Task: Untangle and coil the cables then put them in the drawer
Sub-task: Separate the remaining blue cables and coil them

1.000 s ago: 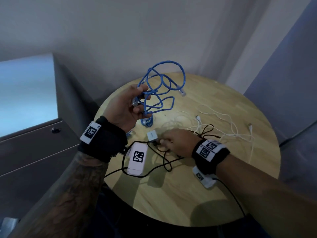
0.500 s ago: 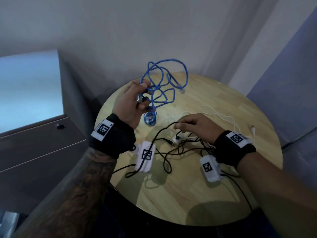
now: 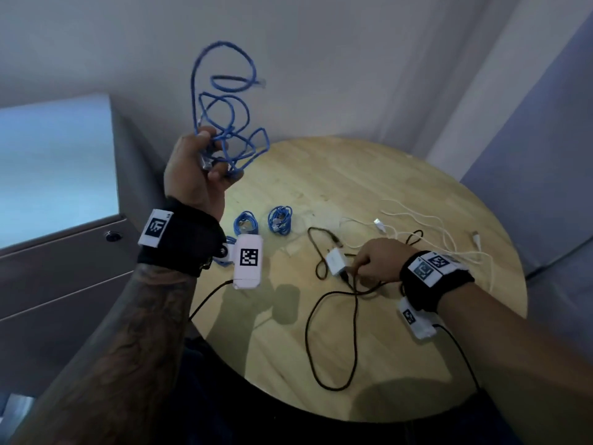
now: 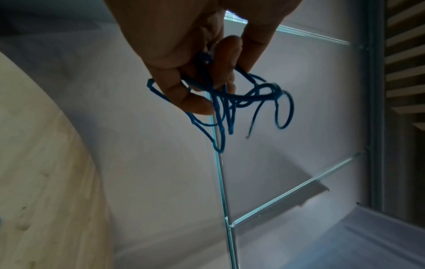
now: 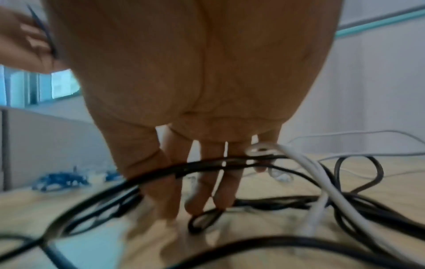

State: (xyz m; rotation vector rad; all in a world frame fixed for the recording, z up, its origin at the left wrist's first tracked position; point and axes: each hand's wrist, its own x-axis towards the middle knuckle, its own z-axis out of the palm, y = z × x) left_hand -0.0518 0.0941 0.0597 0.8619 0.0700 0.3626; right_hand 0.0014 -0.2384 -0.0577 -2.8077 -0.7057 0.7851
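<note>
The left hand was raised above the round desk, fingers curled round a tangled blue cable. Two coiled blue cables lay on the desk below. Farther right, the right hand rested low, fingertips pinching a black cable beside a white adapter; white cables sprawled beyond.

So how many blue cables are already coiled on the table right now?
2 clearly: one coiled blue cable beside another coiled blue cable on the round table. A blue bit behind the left wrist camera may be a third. The left hand holds a tangled blue cable.
</note>
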